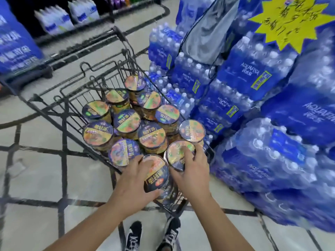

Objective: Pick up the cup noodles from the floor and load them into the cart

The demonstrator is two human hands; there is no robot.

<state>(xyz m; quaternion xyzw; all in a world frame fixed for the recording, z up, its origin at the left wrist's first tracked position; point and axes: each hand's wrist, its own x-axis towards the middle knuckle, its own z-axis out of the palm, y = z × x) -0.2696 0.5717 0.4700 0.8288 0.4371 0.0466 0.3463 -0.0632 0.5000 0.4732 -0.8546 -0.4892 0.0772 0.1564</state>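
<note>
A black wire cart [72,113] stands in front of me, filled with several cup noodles with yellow and dark lids. My left hand [134,183] grips the nearest cup [157,173] at the cart's near end, fingers curled round its rim. My right hand [192,171] holds a second cup [178,154] just beside it, thumb on the lid and fingers round the far side. Another cup [192,130] sits by the cart's right wall above it.
Stacked packs of bottled water [253,109] rise close on the right of the cart. A low shelf with more packs [54,22] runs along the back. Tiled floor [36,169] lies to the left. My black shoes [134,234] are below the cart.
</note>
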